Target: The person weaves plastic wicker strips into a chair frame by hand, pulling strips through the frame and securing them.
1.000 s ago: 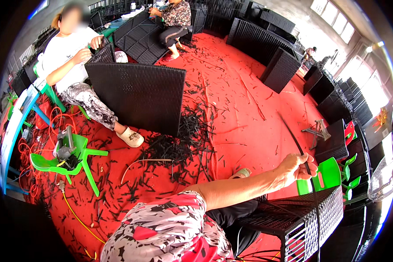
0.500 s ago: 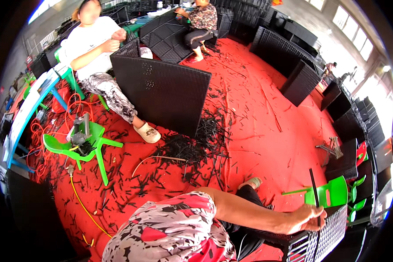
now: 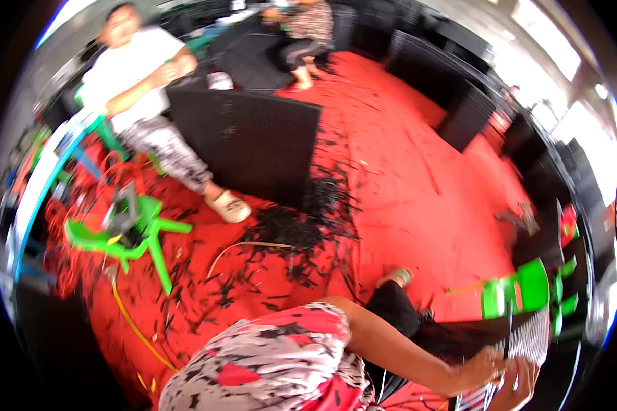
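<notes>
A: First, what is recorded on the left side?

B: A green stool (image 3: 127,236) is noted, with an orange cable (image 3: 134,322) trailed across the red floor (image 3: 418,178) beside it. A seated person (image 3: 140,82) is seen behind a black woven panel (image 3: 243,140), and loose black offcuts (image 3: 301,229) are scattered in front of that panel.

A: And the hands?

B: The left hand (image 3: 483,364) is found at the lower right. Its fingers (image 3: 495,357) are clenched on a dark strip (image 3: 509,322), which is held upright against the woven frame (image 3: 531,339). The right hand (image 3: 522,387) is placed just beside it, close to the frame. Its grip cannot be told, since it is blurred and cut off by the rim. A green chair (image 3: 521,291) is seen just behind the frame.

A: What faults are judged possible?

B: The strip could be lost from the fingers if it is pulled while so little of it is gripped, and a loose weave would follow. It could also be kinked against the frame edge. A footing hazard is posed by the offcuts and the cable.
</notes>
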Available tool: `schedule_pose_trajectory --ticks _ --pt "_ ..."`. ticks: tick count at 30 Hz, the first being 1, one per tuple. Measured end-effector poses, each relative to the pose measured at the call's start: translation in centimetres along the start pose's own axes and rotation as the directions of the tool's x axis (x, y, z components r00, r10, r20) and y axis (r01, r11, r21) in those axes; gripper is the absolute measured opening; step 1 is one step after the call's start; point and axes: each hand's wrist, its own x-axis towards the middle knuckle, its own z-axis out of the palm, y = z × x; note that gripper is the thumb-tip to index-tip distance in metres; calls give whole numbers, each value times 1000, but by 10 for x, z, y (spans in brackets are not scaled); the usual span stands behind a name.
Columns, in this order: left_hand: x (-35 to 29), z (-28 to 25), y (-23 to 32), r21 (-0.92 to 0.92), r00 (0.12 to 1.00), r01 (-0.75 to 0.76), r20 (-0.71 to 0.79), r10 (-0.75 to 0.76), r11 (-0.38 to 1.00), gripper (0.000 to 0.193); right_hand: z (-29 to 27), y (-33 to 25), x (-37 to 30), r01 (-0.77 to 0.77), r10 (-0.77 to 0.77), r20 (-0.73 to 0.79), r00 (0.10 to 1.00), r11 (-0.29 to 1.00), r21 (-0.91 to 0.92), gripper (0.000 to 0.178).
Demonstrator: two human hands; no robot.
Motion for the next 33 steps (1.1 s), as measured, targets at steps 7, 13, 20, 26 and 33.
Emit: schedule_pose_trajectory --ticks 7,13,20,26,33 --pt "-30 -19 59 444 981 -169 160 108 880 13 33 -39 19 -159 149 55 987 911 381 13" --pt "-32 -26 40 430 962 -259 191 193 865 16 28 -45 16 -212 194 86 977 900 380 14" --pt "-26 -9 -22 131 982 -44 187 19 990 19 3 -66 -4 -355 357 43 933 896 268 24" --pt "-26 3 16 752 879 -437 474 57 493 18 -14 -62 8 -213 237 -107 966 958 192 29" --pt "-16 -23 130 824 852 -498 523 -26 269 13 -45 -35 -16 -357 427 -357 831 901 248 18"
